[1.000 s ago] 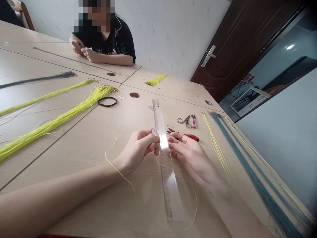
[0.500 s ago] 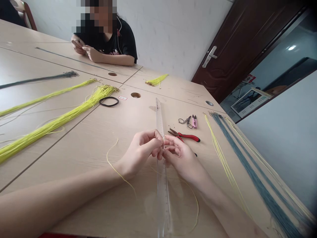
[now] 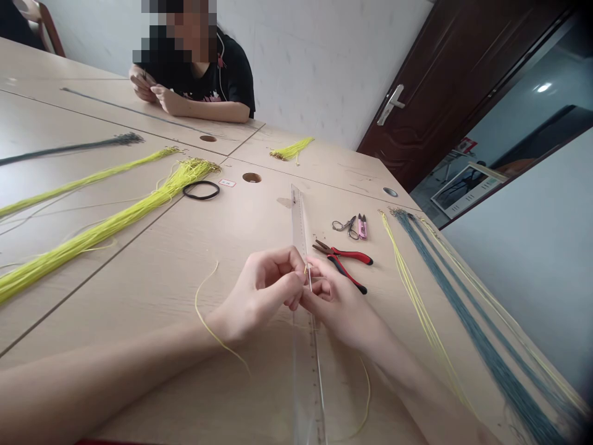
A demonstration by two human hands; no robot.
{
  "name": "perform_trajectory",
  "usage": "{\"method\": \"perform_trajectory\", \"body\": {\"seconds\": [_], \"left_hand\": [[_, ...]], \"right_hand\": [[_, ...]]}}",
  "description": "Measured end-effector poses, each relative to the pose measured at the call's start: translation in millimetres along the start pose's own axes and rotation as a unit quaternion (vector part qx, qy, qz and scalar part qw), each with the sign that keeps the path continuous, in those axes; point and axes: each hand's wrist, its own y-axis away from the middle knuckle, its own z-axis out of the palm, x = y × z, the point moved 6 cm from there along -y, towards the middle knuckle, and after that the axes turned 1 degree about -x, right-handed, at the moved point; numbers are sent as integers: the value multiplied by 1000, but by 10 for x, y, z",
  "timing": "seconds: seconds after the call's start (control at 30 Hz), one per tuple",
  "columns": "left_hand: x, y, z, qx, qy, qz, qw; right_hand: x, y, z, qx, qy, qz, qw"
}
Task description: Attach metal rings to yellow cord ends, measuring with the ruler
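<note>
Above a clear ruler (image 3: 303, 371) my two hands meet, fingertips close together. My left hand (image 3: 266, 287) pinches a thin yellow cord (image 3: 198, 303); one end of it loops out over the left wrist, and another stretch (image 3: 369, 386) hangs below the right wrist. My right hand (image 3: 336, 296) is closed on the same cord, thumb and fingers pressed together at the left fingertips. A small golden bit shows between the fingertips, too small to make out. Just beyond the right hand lie red-and-black pliers (image 3: 343, 254).
Small scissors (image 3: 346, 227) and pink thread snips (image 3: 362, 227) lie past the pliers. Yellow cord bundles (image 3: 115, 225) spread on the left, teal cords (image 3: 463, 309) on the right. A black band (image 3: 201, 190) rests near a table hole (image 3: 251, 178). A person (image 3: 199, 86) sits opposite, hands together.
Both hands have come slightly lower and closer together, fingertips still meeting. The right-hand stretch of cord has shifted, and more of the pliers now shows.
</note>
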Motion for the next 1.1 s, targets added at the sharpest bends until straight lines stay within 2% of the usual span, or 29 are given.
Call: {"method": "perform_trajectory", "body": {"seconds": [0.1, 0.23, 0.33, 0.4, 0.47, 0.53, 0.67, 0.77, 0.83, 1.0, 1.1], "left_hand": [[-10, 3, 5, -11, -8, -6, 1000], [5, 14, 25, -36, -21, 0, 999], [32, 36, 77, -68, -27, 8, 997], [46, 48, 86, -70, -33, 12, 997], [51, 50, 57, -47, -47, 13, 998], [59, 44, 12, -16, -57, 21, 998], [87, 17, -52, 21, -28, 57, 998], [72, -11, -94, 49, 2, 52, 997], [37, -30, -132, 79, 26, 28, 996], [-36, -102, -255, 171, 118, -24, 978], [-25, -176, -416, 240, 165, -40, 956]], "right_hand": [[6, 9, 37, -46, 3, 10, 999], [-12, 40, 29, -65, -29, 26, 997], [-18, 75, 47, -102, -83, 73, 989], [-23, 86, 30, -105, -117, 100, 983], [-29, 78, -29, -75, -146, 105, 981], [-49, 59, -101, -37, -183, 81, 979], [-166, 51, -316, 82, -248, -50, 964], [-275, 130, -523, 208, -264, -146, 930], [-340, 196, -631, 270, -266, -189, 906], [-459, 315, -831, 342, -273, -264, 860], [-488, 386, -958, 388, -278, -302, 825]]}}
